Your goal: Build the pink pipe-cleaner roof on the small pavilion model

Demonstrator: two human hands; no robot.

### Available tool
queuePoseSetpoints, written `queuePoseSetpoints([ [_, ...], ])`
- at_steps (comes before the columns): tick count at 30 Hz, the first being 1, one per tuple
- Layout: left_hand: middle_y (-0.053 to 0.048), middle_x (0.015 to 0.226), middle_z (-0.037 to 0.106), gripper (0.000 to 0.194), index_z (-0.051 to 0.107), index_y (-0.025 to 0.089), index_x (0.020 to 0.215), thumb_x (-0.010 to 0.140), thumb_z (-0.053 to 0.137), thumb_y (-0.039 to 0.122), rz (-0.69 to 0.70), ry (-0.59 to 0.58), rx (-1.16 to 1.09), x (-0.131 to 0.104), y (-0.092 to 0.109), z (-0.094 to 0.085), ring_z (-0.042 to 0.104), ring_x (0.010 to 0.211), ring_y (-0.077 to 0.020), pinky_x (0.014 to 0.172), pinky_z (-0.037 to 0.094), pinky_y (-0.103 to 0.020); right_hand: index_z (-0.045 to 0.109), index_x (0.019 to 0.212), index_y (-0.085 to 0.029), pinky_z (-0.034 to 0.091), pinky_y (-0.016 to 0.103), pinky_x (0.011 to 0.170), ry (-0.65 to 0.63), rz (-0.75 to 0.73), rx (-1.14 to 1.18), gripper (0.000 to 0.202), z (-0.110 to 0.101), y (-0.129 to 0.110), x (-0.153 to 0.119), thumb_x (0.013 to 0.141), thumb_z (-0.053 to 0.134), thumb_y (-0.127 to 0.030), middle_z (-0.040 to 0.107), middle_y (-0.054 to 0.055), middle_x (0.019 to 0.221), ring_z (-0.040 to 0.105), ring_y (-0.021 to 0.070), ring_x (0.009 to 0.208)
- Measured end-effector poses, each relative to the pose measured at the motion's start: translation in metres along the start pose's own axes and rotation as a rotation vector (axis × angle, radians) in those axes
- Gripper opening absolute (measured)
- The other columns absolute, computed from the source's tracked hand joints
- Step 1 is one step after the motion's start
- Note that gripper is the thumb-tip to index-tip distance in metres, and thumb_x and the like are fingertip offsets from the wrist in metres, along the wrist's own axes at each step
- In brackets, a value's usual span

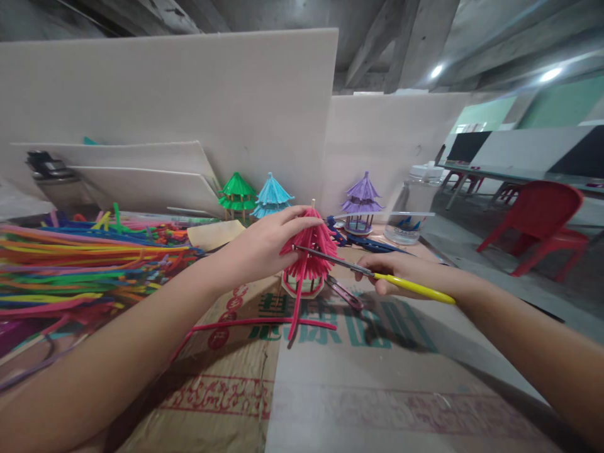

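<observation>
A pink pavilion model [315, 270] with layered fuzzy roofs of pipe cleaner stands upright on the cardboard-covered table. My left hand [271, 238] is closed around the left side of its roof, fingers bent over the top. In my right hand [380, 272] is a pair of scissors [410, 288] with a yellow handle, seen nearly edge-on. The blades reach across the roof front to my left fingers; their tips are partly hidden. A pink pipe cleaner [297, 305] hangs down the roof's front, crossing another pink pipe cleaner [264, 323] on the table.
Bundles of coloured pipe cleaners [94, 267] lie at the left. Behind stand green [237, 192], blue [272, 196] and purple [362, 200] pavilions. A clear bottle [406, 211] stands at the back right, near dark-handled tools [372, 244]. A red chair [542, 220] is beyond the table.
</observation>
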State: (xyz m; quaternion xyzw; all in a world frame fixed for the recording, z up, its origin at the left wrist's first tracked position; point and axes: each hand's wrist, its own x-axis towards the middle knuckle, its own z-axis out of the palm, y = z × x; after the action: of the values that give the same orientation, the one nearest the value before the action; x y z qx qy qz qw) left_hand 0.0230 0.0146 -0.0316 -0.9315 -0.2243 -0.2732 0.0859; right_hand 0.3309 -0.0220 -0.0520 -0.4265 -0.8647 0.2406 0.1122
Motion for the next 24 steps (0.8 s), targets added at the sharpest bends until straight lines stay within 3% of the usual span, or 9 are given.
queuePoseSetpoints([
  [6, -0.010, 0.149, 0.047, 0.060, 0.047, 0.023, 0.142, 0.085, 0.056, 0.008, 0.003, 0.009, 0.002, -0.001, 0.000, 0.000, 0.044, 0.142, -0.0262, 0.115, 0.045, -0.042, 0.067, 0.095, -0.019, 0.040, 0.029, 0.065, 0.021, 0.049, -0.102, 0.050, -0.001, -0.010, -0.001, 0.086, 0.053, -0.066, 0.065, 0.005, 0.088, 0.056, 0.0207, 0.078],
  [12, -0.011, 0.149, 0.047, 0.057, 0.048, 0.022, 0.141, 0.086, 0.057, 0.010, 0.012, 0.016, 0.009, 0.000, 0.000, 0.000, 0.045, 0.142, -0.0264, 0.114, 0.045, -0.041, 0.064, 0.087, -0.020, 0.043, 0.030, 0.069, -0.031, 0.031, 0.023, 0.053, 0.001, -0.004, 0.000, 0.085, 0.053, -0.071, 0.066, 0.005, 0.090, 0.058, 0.0221, 0.083],
  [18, -0.012, 0.150, 0.045, 0.057, 0.045, 0.021, 0.144, 0.089, 0.059, 0.014, -0.014, 0.008, -0.005, -0.001, -0.001, 0.001, 0.042, 0.143, -0.0256, 0.116, 0.043, -0.040, 0.065, 0.087, -0.020, 0.039, 0.029, 0.066, -0.008, 0.080, -0.062, 0.050, 0.001, -0.009, 0.000, 0.085, 0.054, -0.069, 0.065, 0.004, 0.087, 0.056, 0.0206, 0.078],
  [24, -0.012, 0.150, 0.045, 0.058, 0.041, 0.021, 0.145, 0.090, 0.061, 0.019, -0.043, 0.011, -0.059, -0.002, -0.007, 0.003, 0.040, 0.144, -0.0241, 0.119, 0.039, -0.044, 0.065, 0.087, -0.023, 0.038, 0.027, 0.064, 0.004, 0.084, -0.089, 0.036, -0.002, -0.016, -0.002, 0.079, 0.068, -0.057, 0.063, 0.000, 0.080, 0.055, 0.0188, 0.074],
])
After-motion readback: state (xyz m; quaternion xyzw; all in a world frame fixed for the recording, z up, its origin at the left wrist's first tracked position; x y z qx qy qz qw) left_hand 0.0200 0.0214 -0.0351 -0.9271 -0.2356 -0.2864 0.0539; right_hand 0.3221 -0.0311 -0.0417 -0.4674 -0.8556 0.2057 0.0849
